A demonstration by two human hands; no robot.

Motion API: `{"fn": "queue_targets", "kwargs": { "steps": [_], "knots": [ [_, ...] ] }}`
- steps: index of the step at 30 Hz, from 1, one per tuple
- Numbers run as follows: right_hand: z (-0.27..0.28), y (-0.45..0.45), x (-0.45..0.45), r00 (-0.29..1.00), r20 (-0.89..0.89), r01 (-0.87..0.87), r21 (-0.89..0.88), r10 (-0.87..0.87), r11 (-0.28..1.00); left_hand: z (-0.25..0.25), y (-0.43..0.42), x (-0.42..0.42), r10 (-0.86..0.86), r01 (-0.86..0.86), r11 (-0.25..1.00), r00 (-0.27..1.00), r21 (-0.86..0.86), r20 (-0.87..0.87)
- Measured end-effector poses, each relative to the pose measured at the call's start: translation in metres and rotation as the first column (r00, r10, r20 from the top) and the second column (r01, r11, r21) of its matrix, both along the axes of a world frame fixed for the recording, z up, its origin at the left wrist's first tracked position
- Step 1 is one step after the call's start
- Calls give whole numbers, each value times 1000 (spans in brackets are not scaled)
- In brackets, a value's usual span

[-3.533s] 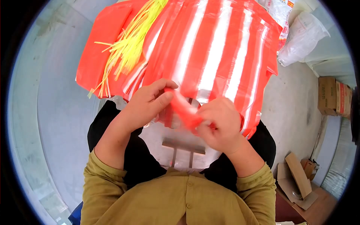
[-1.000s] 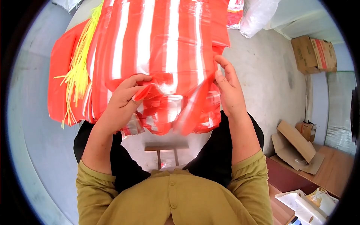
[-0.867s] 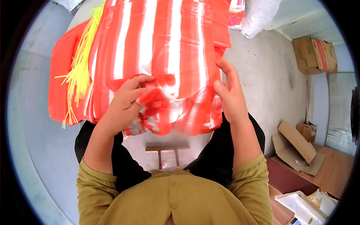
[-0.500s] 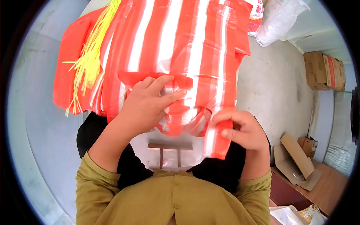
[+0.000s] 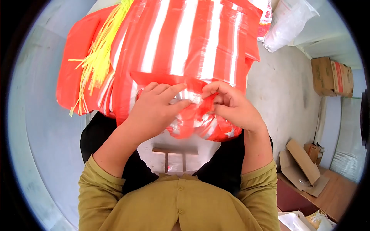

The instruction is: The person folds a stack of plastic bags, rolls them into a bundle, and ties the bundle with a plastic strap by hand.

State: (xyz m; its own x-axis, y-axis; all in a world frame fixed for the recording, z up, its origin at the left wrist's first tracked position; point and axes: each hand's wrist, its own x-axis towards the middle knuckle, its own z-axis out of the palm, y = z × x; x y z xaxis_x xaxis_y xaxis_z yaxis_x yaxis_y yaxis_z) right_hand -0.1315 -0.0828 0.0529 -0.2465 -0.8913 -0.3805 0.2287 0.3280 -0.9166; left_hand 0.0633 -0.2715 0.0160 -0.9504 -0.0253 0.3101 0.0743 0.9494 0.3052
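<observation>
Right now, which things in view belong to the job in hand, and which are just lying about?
In the job:
red-and-white striped plastic sheeting, touched by the left hand and right hand
probably the thin yellow strands lying on red plastic

Apparently lying about:
brown cardboard box with a red panel
opened brown cardboard carton
whitish translucent plastic sack

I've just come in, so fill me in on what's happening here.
A person in an olive shirt is working with both bare hands at the near end of a pile of red-and-white striped plastic. The left hand lies on it, thumb and fingers spread apart. The right hand is curled at a crumpled red fold; how firmly it grips is unclear. Yellow strands lie across the pile's left side.
</observation>
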Motion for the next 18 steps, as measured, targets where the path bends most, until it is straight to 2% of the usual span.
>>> {"fn": "queue_targets", "kwargs": {
  "steps": [2, 5, 8, 10, 14, 17, 18],
  "knots": [
    [-1, -6, -5, 987, -148, -48, 145, 70, 988, -1, 0, 1, -9, 9, 1000, 1000, -5, -14],
    [-6, -14, -1, 993, -105, 66, 99, -56, 993, -3, 0, 1, -22, 22, 1000, 999, -10, -23],
    [-2, -24, 5, 988, -120, 109, 65, -101, 992, 0, 0, 3, -48, 48, 999, 999, -16, 8],
    [3, -30, 14, 972, -183, 157, 40, -148, 987, 7, 0, 3, -63, 64, 998, 997, -7, 45],
    [-4, -36, 20, 920, -353, 194, 30, -171, 981, -1, 3, 3, -26, 26, 1000, 999, -6, -27],
    [-17, -32, 23, 709, -686, 134, -95, -163, 986, -2, 2, 3, -30, 30, 999, 999, 10, -32],
    [-18, -33, 25, 678, -717, 126, -100, -159, 987, 0, 3, 4, -31, 32, 999, 999, 17, -44]
  ]
}}
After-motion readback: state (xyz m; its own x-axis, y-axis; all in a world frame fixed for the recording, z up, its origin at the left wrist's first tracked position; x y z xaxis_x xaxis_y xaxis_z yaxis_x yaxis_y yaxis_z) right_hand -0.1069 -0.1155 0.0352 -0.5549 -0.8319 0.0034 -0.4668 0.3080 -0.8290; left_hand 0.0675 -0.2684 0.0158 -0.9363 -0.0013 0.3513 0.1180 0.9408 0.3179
